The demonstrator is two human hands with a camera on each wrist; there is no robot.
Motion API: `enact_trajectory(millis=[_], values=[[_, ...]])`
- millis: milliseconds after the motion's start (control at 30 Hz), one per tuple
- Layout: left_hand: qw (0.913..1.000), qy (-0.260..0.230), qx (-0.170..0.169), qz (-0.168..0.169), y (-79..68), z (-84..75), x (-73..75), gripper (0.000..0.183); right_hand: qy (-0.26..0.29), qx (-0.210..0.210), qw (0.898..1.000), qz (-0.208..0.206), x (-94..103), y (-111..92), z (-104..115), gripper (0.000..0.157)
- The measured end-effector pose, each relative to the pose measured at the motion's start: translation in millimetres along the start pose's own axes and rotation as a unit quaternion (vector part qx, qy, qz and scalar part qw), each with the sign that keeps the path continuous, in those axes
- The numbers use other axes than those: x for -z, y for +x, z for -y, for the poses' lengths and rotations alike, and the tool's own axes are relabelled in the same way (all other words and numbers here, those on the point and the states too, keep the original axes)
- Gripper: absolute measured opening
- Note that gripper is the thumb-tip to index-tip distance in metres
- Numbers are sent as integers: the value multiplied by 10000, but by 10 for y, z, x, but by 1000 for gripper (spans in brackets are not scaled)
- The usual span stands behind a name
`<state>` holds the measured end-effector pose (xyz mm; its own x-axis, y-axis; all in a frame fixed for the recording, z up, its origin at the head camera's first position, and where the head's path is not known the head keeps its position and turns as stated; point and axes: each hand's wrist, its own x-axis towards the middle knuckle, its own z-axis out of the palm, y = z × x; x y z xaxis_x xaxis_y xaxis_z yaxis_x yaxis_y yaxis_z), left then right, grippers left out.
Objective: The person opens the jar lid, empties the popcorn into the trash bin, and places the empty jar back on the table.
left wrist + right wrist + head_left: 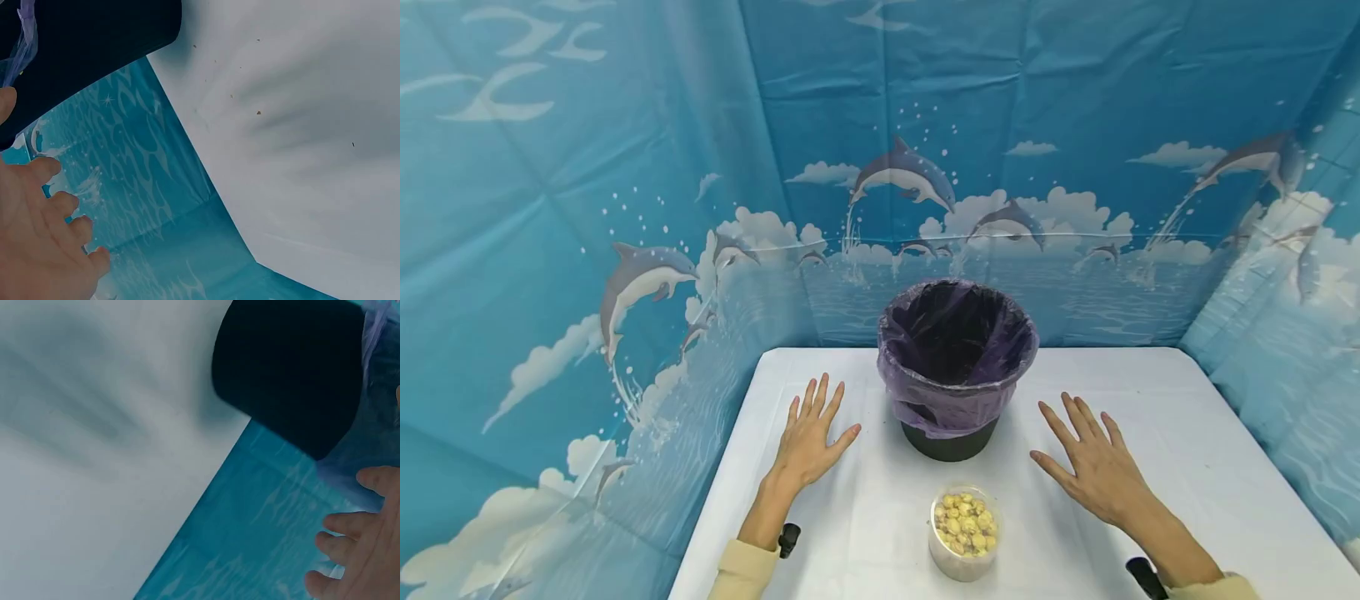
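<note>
In the head view, a dark trash bin (951,446) lined with a translucent purple bag (955,408) stands upright near the table's back edge. In front of it is a clear round tub (958,567) of yellow popcorn (965,523), its top uncovered. To the left of the bin, my left hand (808,446) is held over the table with straight, spread fingers and nothing in it. My right hand (1097,471) is likewise spread, palm down, on the bin's right. The dark bin wall (287,375) also shows in the right wrist view, past the fingers.
The white table (865,533) has rounded back corners. A blue curtain (820,100) printed with dolphins and clouds hangs close behind and along both sides. Several small brown crumbs (259,113) lie on the tabletop in the left wrist view.
</note>
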<state>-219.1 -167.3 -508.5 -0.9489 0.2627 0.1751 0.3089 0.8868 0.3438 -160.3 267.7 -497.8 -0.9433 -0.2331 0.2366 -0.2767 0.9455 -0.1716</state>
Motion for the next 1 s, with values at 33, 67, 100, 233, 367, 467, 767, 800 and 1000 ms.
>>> enact_trajectory(millis=[33, 67, 100, 233, 367, 467, 767, 800, 1000], values=[[10000, 8, -19, -20, -9, -5, 9, 80, -3, 69, 10000, -48, -4, -8, 50, 78], [10000, 17, -45, -43, -18, -11, 17, 80, 3, 134, 9999, -70, -6, -19, 105, 77], [10000, 5, -72, -52, -25, -17, 21, 80, 0, 195, 9998, -87, -10, -29, 163, 77], [9999, -75, -139, 14, -62, -38, 27, 81, -30, 441, 9990, 0, -31, -83, 405, 76], [9997, -162, -187, -26, -102, -56, 25, 81, 39, 734, 9973, 33, -87, -141, 647, 76], [9995, -180, -210, -118, -131, -72, 26, 82, 177, 1006, 9948, 11, -175, -179, 812, 77], [9991, -327, -262, 115, -215, -173, -17, 83, 192, 1648, 9853, -395, -457, -287, 1142, 80], [9987, -382, -311, 153, -225, -184, -35, 84, 180, 1664, 9849, -435, -478, -291, 1165, 81], [9910, -894, -822, 564, -306, -261, -221, 91, 87, 1628, 9853, -503, -583, -297, 1263, 81]])
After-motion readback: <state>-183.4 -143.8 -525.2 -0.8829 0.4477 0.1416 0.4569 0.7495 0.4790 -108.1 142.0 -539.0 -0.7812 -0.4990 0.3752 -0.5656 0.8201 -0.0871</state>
